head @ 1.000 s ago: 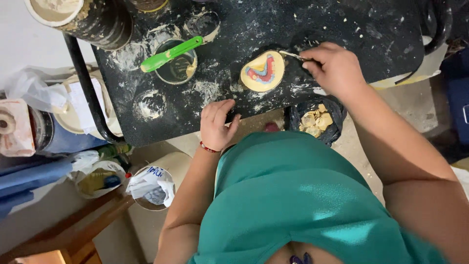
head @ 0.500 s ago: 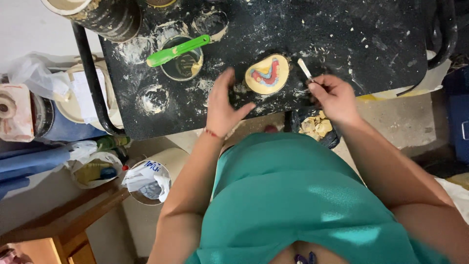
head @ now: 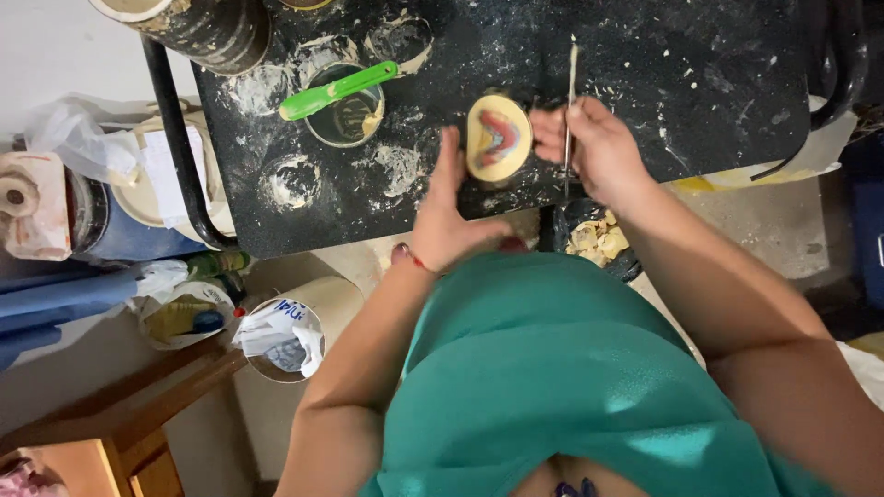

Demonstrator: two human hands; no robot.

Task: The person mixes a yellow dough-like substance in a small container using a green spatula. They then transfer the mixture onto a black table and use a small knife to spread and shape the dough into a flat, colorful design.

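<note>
— Where did we have the dental cast (head: pixel 498 138)?
— At table (head: pixel 700 83) centre, long axis twelve-to-six. Our left hand (head: pixel 448 216), fingers extended, steadied it; our right hand (head: pixel 597 152) gripped a thin spatula (head: pixel 572 92) pointing twelve.

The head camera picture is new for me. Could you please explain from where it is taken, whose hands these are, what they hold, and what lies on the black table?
The camera sits on the person's head and looks straight down, so you see their own green top, arms and two bare hands. The left hand steadies a round cream-coloured mould with a red and blue arch shape on it. The right hand grips a thin metal tool beside the mould. The black table is speckled with white powder and crumbs. On it stands a small bowl with a green-handled tool laid across it. A dark container of pale chunks sits just below the table edge, near the right wrist.
</note>
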